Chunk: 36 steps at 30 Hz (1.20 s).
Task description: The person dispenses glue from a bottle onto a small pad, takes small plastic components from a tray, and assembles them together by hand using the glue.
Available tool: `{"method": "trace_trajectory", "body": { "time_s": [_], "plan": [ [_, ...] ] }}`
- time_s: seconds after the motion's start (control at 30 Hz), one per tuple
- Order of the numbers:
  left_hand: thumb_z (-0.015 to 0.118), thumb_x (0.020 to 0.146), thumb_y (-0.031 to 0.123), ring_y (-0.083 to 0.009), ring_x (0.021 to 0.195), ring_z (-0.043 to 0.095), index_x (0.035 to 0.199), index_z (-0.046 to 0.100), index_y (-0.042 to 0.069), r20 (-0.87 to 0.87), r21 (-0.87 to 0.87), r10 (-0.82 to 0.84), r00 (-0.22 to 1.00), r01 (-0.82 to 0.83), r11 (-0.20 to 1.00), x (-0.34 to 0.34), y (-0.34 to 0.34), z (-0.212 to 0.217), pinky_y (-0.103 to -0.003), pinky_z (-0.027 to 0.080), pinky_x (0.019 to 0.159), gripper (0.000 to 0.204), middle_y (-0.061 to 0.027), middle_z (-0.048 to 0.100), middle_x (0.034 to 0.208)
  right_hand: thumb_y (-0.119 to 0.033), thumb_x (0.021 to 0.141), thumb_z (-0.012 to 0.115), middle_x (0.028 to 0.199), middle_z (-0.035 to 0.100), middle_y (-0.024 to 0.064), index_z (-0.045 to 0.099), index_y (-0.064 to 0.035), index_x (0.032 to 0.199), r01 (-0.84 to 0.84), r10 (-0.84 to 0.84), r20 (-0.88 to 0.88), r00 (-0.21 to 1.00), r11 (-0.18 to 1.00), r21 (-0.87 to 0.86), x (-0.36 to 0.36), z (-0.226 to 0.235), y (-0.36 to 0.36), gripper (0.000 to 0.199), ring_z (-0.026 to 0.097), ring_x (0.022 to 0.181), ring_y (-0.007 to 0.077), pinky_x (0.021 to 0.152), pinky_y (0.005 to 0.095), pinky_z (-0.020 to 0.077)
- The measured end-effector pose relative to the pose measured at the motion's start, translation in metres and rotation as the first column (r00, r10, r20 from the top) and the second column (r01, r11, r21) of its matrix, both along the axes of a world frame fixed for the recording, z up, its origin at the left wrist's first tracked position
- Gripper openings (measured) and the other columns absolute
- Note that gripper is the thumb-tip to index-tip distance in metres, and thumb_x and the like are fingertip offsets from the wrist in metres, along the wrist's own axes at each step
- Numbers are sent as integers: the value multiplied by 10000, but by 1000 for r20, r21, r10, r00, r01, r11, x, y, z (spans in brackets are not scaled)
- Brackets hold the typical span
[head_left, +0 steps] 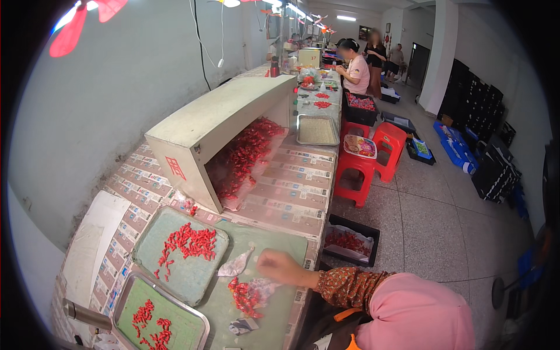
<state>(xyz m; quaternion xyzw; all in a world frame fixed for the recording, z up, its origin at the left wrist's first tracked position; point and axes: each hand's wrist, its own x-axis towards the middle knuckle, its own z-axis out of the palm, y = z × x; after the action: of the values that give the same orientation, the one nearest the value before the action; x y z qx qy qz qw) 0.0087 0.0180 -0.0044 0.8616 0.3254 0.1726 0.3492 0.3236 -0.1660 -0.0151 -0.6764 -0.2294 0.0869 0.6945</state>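
Observation:
My right hand (pixel 283 269), in a brown patterned sleeve cuff (pixel 350 288), is over the pale green work mat (pixel 286 242). The hand is blurred and its fingertips are hidden, so I cannot tell what it holds. Just below it lies a heap of small red pieces (pixel 246 297) with crumpled clear plastic (pixel 265 287). A whitish crumpled plastic bag (pixel 234 265) lies to its left. Farther left, a grey-green tray (pixel 201 286) holds several short red pieces (pixel 189 240). A metal-rimmed tray (pixel 201 321) with a green liner holds more. My left hand is out of view.
A cream box-shaped housing (pixel 224 105) covers a large red pile (pixel 251 154). Beyond it is a metal tray (pixel 318 142). Red stools (pixel 356 175) and a black crate (pixel 373 262) stand on the floor at right. A co-worker in pink (pixel 357 73) sits farther along.

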Motion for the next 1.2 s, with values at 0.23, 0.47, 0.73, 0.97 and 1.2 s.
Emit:
{"method": "trace_trajectory", "body": {
  "time_s": [0.23, 0.47, 0.73, 0.97, 1.2],
  "plan": [
    [569, 888, 11, -297, 1086, 604, 1252, 471, -66, -84, -100, 61, 995, -70, 993, 11, -11, 33, -356, 488, 963, 385, -213, 584, 1148, -64, 862, 653, 766, 552, -11, 568, -19, 840, -7, 7, -10, 1000, 1000, -11, 2, -4, 1, 99, 505, 706, 52, 631, 243, 438],
    [567, 893, 16, -299, 1096, 600, 1258, 471, -72, -88, -47, -15, 996, 11, 999, 6, -6, 25, -355, 484, 971, 388, -216, 583, 1151, -74, 865, 657, 770, 558, -8, 568, -19, 840, 3, -3, -1, 1000, 1000, -11, 0, -12, 0, 107, 505, 705, 56, 633, 243, 436],
    [615, 884, 35, -315, 1078, 593, 1243, 497, -54, -16, 69, 8, 1000, -7, 998, 4, -7, 21, -370, 477, 961, 388, -218, 584, 1149, -62, 864, 661, 755, 558, -25, 574, -22, 852, 4, 10, -186, 982, 997, 75, 6, 3, 1, 97, 500, 685, 34, 598, 219, 417],
    [597, 906, 62, -311, 1052, 593, 1193, 526, -35, 140, 16, 59, 988, -62, 998, 1, -8, 8, -379, 471, 941, 311, -203, 587, 1147, -62, 869, 653, 762, 558, -24, 573, -21, 854, 25, -16, -102, 995, 995, 92, 11, 13, 3, 91, 493, 679, 33, 592, 215, 419],
    [596, 906, 53, -310, 1054, 595, 1162, 552, -30, 232, 33, 53, 971, -63, 998, 1, -7, -3, -392, 465, 953, 273, -194, 603, 1125, -55, 868, 649, 777, 560, -24, 573, -23, 855, 22, -21, -40, 999, 999, 31, 3, 15, 4, 84, 494, 696, 37, 619, 217, 428]
  ]
}}
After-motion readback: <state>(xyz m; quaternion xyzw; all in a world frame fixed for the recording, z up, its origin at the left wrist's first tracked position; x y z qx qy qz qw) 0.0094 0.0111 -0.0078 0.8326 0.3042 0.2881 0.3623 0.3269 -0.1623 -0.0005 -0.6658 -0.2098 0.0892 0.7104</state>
